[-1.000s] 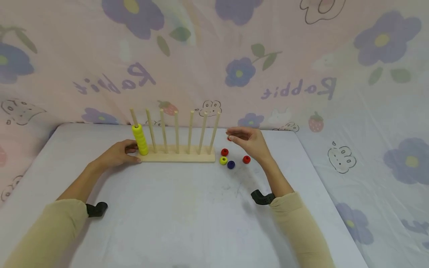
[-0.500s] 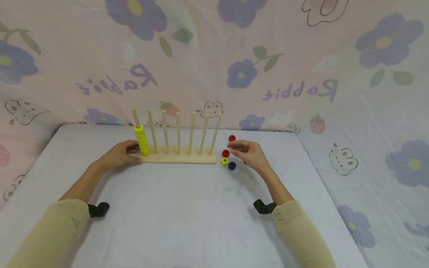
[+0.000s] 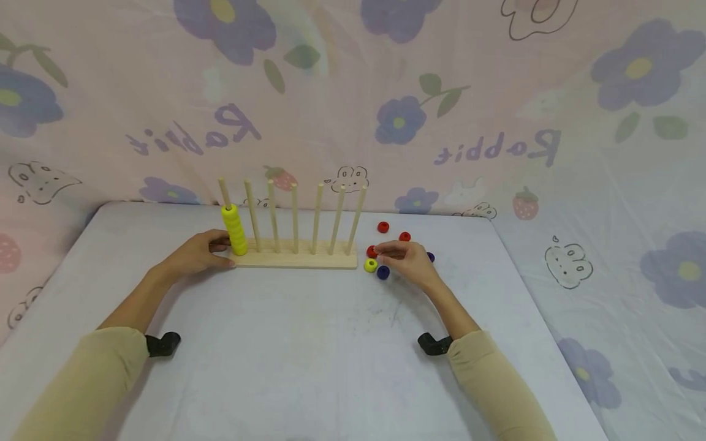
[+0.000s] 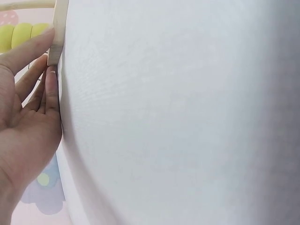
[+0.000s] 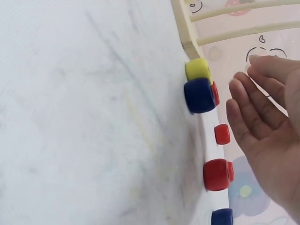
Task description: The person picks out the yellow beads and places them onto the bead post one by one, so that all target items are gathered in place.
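At the left end of a wooden peg rack (image 3: 298, 261), my left hand (image 3: 193, 254) grips the base between thumb and fingers. A stack of yellow beads (image 3: 235, 231) fills the lower part of the leftmost peg beside it. My right hand (image 3: 409, 262) hovers over loose beads right of the rack, fingers relaxed and holding nothing. Its fingertips are close to a red bead (image 3: 372, 252), a yellow bead (image 3: 371, 265) and a dark blue bead (image 3: 383, 272). The right wrist view also shows a nearer red bead (image 5: 216, 174), covered by the hand in the head view.
Two more red beads lie farther back, one of them a back red bead (image 3: 383, 227). Another blue bead (image 3: 431, 257) shows just right of the right hand. Several bare upright pegs (image 3: 318, 217) rise from the rack. A printed cloth (image 3: 331, 92) hangs behind the white table (image 3: 265, 343).
My right hand has come down from the back red bead toward the front beads, uncovering red and blue beads behind it. The left hand keeps its grip on the rack.
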A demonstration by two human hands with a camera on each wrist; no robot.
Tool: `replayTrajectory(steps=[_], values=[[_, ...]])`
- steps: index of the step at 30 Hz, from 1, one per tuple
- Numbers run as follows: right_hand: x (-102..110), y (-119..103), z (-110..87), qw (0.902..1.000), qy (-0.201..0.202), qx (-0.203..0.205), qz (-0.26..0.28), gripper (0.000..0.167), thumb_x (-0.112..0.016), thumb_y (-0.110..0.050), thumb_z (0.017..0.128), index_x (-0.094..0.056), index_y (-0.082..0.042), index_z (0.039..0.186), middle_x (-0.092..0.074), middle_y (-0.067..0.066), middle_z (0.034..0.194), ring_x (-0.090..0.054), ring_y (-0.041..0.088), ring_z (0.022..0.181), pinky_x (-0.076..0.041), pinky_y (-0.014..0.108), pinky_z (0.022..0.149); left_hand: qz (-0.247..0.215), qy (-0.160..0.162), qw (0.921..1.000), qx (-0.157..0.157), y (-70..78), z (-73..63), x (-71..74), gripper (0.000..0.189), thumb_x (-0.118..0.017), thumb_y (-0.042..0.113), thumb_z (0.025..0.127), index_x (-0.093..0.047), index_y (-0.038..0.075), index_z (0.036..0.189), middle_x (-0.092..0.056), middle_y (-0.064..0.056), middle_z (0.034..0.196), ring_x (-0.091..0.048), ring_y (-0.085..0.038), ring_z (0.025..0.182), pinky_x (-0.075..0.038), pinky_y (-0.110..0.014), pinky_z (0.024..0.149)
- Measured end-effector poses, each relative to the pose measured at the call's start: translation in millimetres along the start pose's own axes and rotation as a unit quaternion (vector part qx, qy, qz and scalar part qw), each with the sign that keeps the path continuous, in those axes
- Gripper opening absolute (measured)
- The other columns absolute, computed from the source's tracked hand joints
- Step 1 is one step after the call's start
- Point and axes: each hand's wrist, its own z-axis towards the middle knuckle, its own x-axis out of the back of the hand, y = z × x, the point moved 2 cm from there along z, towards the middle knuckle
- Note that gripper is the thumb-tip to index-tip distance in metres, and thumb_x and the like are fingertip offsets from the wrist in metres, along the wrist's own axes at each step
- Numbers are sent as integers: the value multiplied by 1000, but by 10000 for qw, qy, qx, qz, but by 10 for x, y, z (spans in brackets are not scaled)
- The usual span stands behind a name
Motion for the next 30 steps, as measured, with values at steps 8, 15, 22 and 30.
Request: replayTrajectory(steps=[8, 15, 22, 30], values=[[-60, 74, -12, 9998, 59, -117, -144, 26, -74, -18, 91, -73, -8, 115, -73, 3, 111, -69, 18, 99, -58, 30, 88, 79, 19, 9999, 83, -19, -6, -10, 81, -80, 17, 85, -35, -10, 146, -45, -30, 142, -44, -45, 131, -33, -56, 113], [-127, 78, 10, 9995, -54, -98, -302, 24, -73, -13, 90, -74, -9, 114, -73, 5, 110, -70, 19, 100, -59, 31, 85, 59, 16, 10000, 73, 0, -10, -3, 80, -80, 19, 85, -37, -8, 146, -46, -29, 142, -45, -43, 131, -34, -55, 113], [-183, 132, 46, 9968, -135, -81, -779, 25, -75, -11, 89, -75, -13, 114, -74, 2, 107, -70, 14, 96, -59, 25, 79, 58, -16, 9999, 87, -6, 2, 20, 82, -81, 20, 85, -36, -8, 147, -45, -29, 142, -45, -43, 131, -34, -55, 113], [-256, 151, 36, 9910, 35, 322, -1300, 31, -79, -15, 86, -74, -13, 117, -73, 3, 110, -68, 15, 97, -58, 34, 87, 76, 4, 10000, 61, -26, 7, 4, 81, -81, 19, 84, -36, -8, 146, -44, -29, 143, -44, -44, 132, -33, -55, 114]])
